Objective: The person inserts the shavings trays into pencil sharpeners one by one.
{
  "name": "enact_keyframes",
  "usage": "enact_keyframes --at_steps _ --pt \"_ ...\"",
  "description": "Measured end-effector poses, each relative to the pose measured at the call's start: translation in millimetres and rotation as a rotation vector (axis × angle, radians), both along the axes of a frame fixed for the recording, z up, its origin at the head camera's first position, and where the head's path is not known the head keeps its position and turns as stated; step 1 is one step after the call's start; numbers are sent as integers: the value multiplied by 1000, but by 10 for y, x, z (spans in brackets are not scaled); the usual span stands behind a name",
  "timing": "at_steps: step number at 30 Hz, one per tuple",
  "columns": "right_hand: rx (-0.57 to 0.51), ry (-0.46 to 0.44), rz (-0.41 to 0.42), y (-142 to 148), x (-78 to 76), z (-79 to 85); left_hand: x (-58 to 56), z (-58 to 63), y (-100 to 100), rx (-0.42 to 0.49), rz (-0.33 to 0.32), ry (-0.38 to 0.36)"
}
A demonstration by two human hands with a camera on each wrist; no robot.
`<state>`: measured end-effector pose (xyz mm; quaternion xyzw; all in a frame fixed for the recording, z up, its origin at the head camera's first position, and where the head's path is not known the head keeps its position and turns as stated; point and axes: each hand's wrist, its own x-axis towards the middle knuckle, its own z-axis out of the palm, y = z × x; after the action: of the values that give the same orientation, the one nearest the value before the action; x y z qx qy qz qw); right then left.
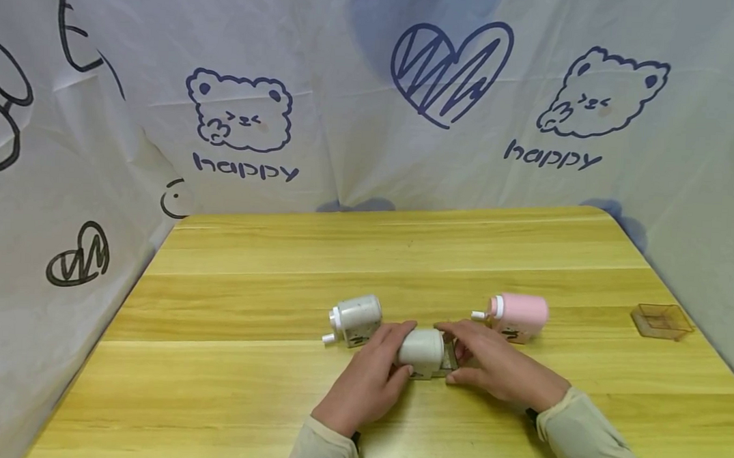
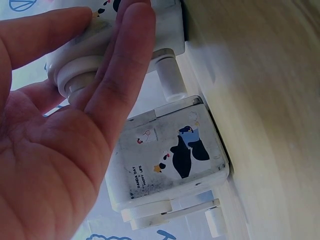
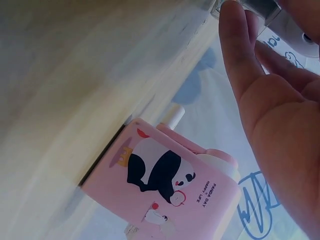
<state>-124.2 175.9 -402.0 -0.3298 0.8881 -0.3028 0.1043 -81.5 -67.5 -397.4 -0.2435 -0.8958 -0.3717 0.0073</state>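
Observation:
A white crank pencil sharpener (image 1: 422,349) sits on the table between both hands. My left hand (image 1: 367,376) grips its left side, thumb in front and fingers behind; its crank handle (image 2: 171,80) shows in the left wrist view. At the sharpener's right end my right hand (image 1: 499,364) pinches a clear shavings drawer (image 1: 449,361), which sticks partly out of the body. A second white pencil sharpener (image 1: 360,314), with a panda print, stands just behind the left hand. Behind the right hand is a pink pencil sharpener (image 1: 523,316), also panda-printed.
A loose see-through brownish drawer (image 1: 661,322) lies near the right edge of the wooden table (image 1: 225,373). White cloth (image 1: 341,118) with drawn bears and hearts hangs behind and at both sides.

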Motion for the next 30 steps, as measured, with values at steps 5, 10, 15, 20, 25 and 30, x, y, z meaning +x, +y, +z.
enact_keyframes --at_steps 5,10,15,20,25,30 --pt "-17 -22 4 3 0 4 -2 -7 3 4 -3 -2" --pt "-21 -25 7 -15 5 14 -1 -7 6 1 -4 -2" --pt "-27 -21 7 -27 -7 6 0 -1 10 -2 -3 5" --pt "-32 -26 6 -42 -25 -15 -2 2 11 -4 -1 1" --pt "-39 -25 7 -57 -30 -9 4 9 9 -5 -3 7" --pt "-32 -24 5 -70 -29 2 6 10 8 -15 2 19"
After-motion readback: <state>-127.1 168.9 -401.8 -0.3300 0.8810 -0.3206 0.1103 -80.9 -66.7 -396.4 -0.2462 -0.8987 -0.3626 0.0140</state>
